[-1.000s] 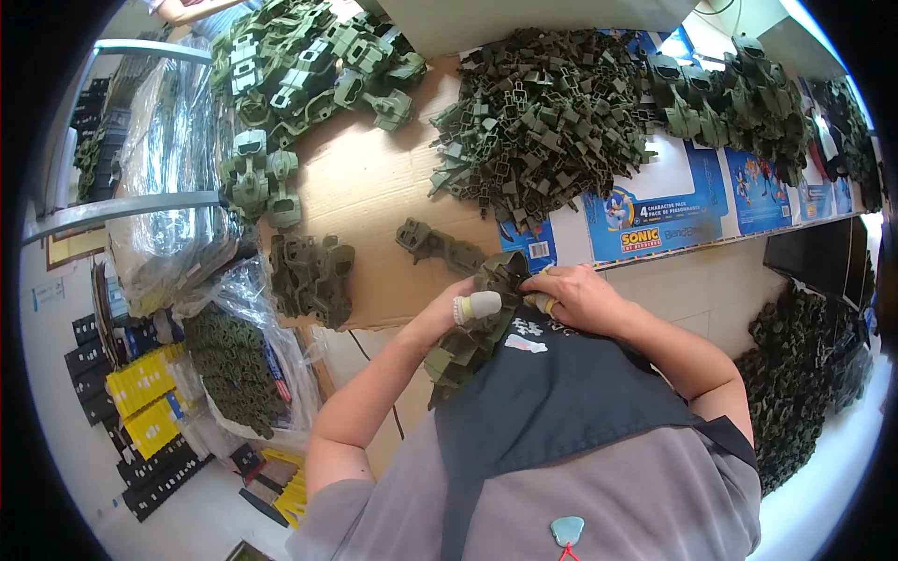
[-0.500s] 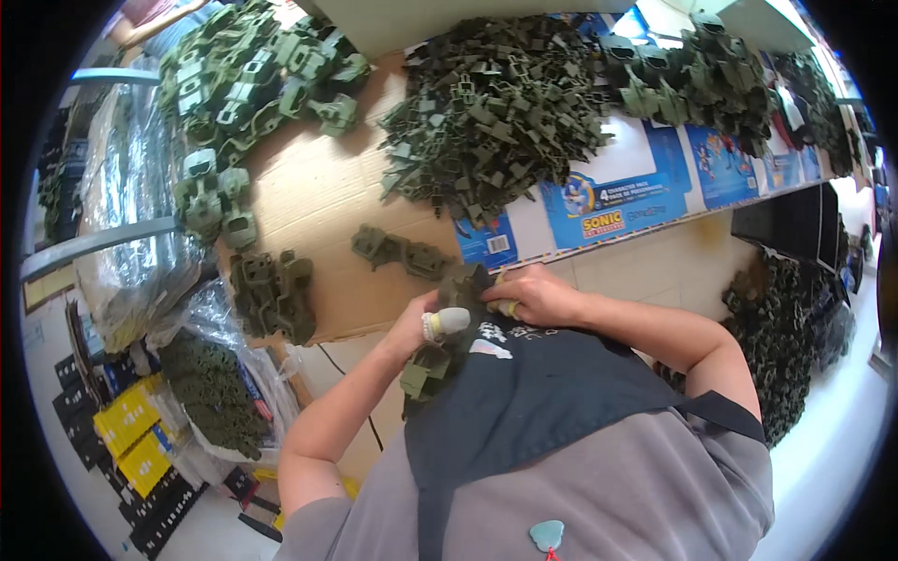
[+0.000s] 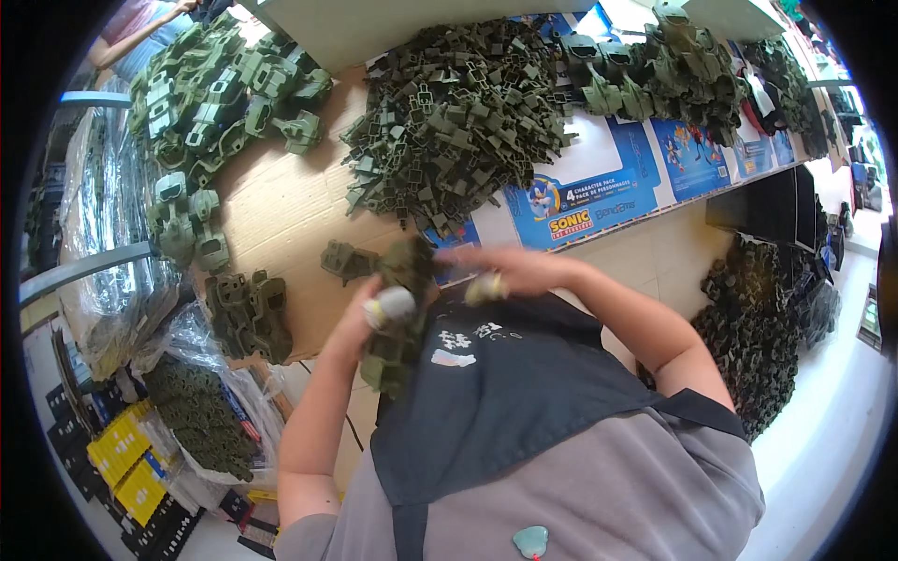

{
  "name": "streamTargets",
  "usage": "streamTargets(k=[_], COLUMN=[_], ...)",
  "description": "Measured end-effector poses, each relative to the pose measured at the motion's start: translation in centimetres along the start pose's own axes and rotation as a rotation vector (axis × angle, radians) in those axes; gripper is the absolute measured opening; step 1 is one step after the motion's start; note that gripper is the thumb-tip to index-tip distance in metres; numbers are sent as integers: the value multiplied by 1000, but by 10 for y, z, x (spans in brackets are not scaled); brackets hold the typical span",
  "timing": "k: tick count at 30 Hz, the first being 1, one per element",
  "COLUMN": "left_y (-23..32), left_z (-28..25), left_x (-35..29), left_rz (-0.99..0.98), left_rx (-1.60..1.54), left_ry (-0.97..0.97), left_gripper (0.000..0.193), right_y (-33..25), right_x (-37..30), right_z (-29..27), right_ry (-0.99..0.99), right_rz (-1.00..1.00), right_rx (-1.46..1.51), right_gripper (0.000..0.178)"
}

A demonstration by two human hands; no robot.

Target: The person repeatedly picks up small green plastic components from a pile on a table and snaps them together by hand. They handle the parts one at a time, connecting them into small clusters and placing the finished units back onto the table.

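Note:
My left hand (image 3: pixel 354 323) is closed around an olive-green moulded plastic part (image 3: pixel 408 266), held upright in front of my apron. A pale wrap covers the thumb, which presses on the part's side. My right hand (image 3: pixel 513 273) is smeared by motion, its fingertips close to the part's upper end; whether they touch it or hold anything cannot be made out. That hand also has a pale wrap on a digit. On the cardboard (image 3: pixel 297 201) just beyond my left hand lies a similar green part (image 3: pixel 348 262), partly hidden behind the held one.
A big heap of small green pieces (image 3: pixel 458 122) covers the table's middle. Larger green parts (image 3: pixel 220 89) are piled far left, others (image 3: pixel 687 79) far right on blue printed board (image 3: pixel 589 201). A full bag (image 3: pixel 201 411) stands lower left. Another person's arm (image 3: pixel 140 42) shows top left.
My left hand and the green part have shifted left in the picture, as has the whole view. My right hand has moved from gripping at the part to a blurred reach beside it.

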State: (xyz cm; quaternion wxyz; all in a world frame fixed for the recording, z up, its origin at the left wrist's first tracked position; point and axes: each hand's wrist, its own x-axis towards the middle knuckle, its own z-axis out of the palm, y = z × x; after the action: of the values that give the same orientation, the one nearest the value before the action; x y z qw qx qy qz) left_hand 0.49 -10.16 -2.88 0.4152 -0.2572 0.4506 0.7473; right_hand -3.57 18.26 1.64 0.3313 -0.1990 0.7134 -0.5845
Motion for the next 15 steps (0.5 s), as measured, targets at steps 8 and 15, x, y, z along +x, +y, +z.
streamTargets(k=[8, 15], left_y=[25, 16], left_z=[35, 64], left_x=[-17, -22], left_rz=[346, 217], left_rx=[-346, -495], left_ry=[-74, -123], left_gripper=[51, 47], right_y=[125, 145], right_x=[16, 5], right_z=[-45, -79], right_ry=[975, 850], right_rz=[132, 248], right_rx=[-932, -599], right_gripper=[35, 40])
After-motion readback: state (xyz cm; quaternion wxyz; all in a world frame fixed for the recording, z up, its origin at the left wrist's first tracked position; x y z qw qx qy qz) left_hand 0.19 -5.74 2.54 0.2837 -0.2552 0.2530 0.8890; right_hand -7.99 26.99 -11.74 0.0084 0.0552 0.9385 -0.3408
